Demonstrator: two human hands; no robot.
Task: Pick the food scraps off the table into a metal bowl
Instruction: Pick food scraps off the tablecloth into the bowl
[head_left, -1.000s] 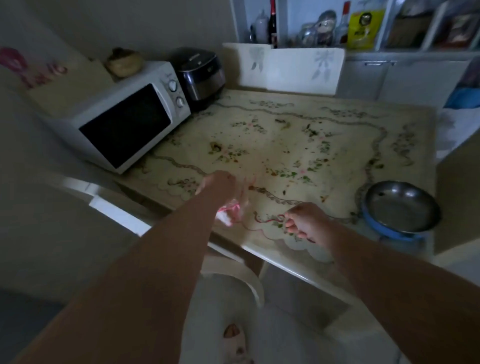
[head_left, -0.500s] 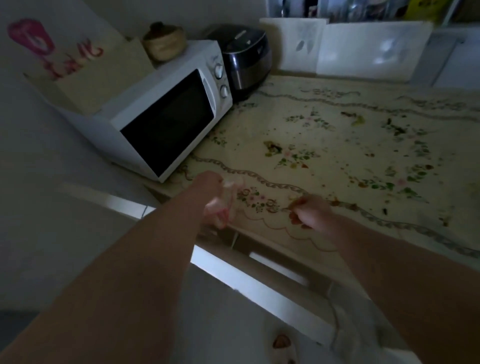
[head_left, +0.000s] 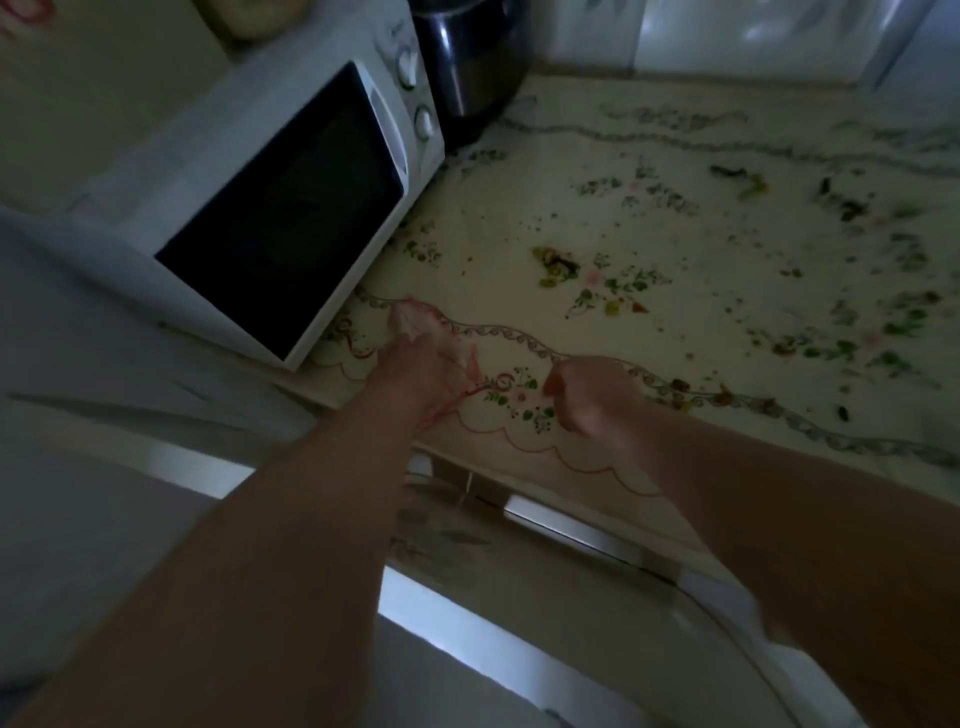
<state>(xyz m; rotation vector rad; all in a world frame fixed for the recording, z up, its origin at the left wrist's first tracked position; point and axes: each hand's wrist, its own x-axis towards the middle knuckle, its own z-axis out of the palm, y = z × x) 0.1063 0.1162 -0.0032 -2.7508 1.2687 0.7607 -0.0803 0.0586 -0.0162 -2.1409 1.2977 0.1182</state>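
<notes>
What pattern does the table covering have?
Cream tablecloth with small floral sprigs and a scrolling border, clearest in the head view.

Blurred pinkish thing (head_left: 415, 319) in left hand (head_left: 421, 376)

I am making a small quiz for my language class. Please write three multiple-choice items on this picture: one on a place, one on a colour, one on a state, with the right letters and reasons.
1. Where do most food scraps lie?
A. on the table, right of the microwave
B. on top of the microwave
C. on the floor

2. What colour is the microwave's casing?
A. red
B. white
C. green

3. What is the left hand doing?
A. lying flat on the microwave
B. hanging empty
C. gripping a pale pink thing

Answers:
1 A: dark bits dot the table beside the microwave.
2 B: the casing is white around a black door.
3 C: it grips the pale pink thing near the table edge.
</notes>
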